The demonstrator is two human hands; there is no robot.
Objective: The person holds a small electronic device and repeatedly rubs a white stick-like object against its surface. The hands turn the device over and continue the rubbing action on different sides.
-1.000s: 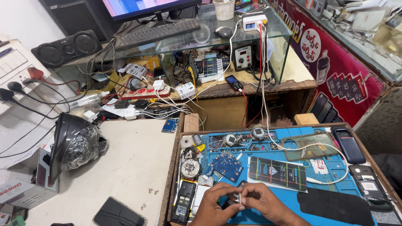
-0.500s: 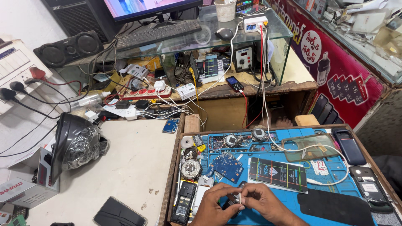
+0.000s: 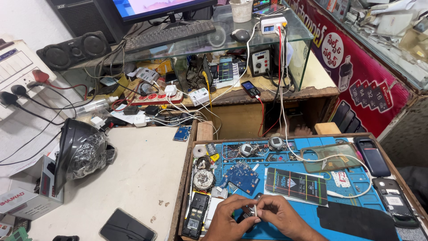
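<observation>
Both my hands meet at the bottom middle of the view over a blue work mat [image 3: 352, 189] in a wooden tray. My left hand [image 3: 228, 218] and my right hand [image 3: 277, 215] pinch a small dark and silver part [image 3: 252, 210] between their fingertips. Just left of my left hand lies an opened black phone body [image 3: 196, 215]. A blue circuit board [image 3: 241, 175] rests on the mat above my hands. To the right of it lies a dark flat pack with coloured lines [image 3: 296, 186].
A white cable [image 3: 352, 196] loops over the mat near a clear phone case [image 3: 329, 156] and two dark phones [image 3: 372, 155] at the right. A black lamp head [image 3: 80, 151] and a phone [image 3: 127, 226] lie on the white table. Behind stand a glass shelf [image 3: 294, 27], keyboard [image 3: 169, 35] and power strip [image 3: 154, 98].
</observation>
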